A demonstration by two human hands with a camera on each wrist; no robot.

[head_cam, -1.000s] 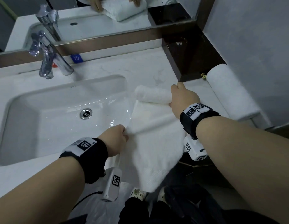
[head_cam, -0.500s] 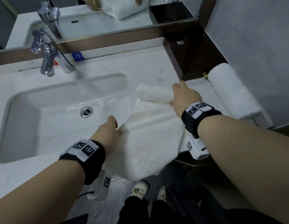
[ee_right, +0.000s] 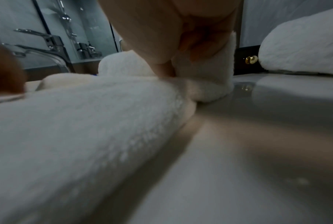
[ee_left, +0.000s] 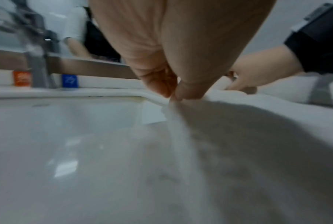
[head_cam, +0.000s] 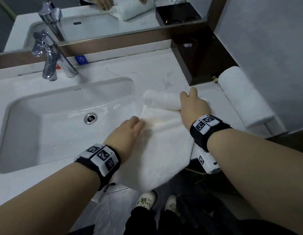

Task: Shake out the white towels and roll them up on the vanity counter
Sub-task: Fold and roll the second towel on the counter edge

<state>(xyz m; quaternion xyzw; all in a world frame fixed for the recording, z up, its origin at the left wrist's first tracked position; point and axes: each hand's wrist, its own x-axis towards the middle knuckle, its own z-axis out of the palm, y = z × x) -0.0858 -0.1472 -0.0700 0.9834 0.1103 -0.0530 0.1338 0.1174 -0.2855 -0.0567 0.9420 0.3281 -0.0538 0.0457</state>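
Note:
A white towel (head_cam: 164,146) lies on the vanity counter (head_cam: 155,73) right of the sink, its near end hanging over the front edge. Its far end is wound into a short roll (head_cam: 160,100). My right hand (head_cam: 193,104) grips the roll's right end, fingers curled round it (ee_right: 206,81). My left hand (head_cam: 130,128) is at the towel's left edge beside the basin, and in the left wrist view its thumb and fingertips (ee_left: 173,94) pinch that edge. A second, finished towel roll (head_cam: 240,95) lies at the far right against the wall.
The sink basin (head_cam: 45,116) with its chrome faucet (head_cam: 49,58) fills the left. A dark wooden box (head_cam: 198,61) stands in the back right corner below the mirror. A small blue packet (head_cam: 81,59) leans on the backsplash. My shoes (head_cam: 145,200) show below the counter edge.
My left hand has slid forward along the towel's left edge toward the roll. The hanging end has drawn up a little. My right hand has stayed on the roll.

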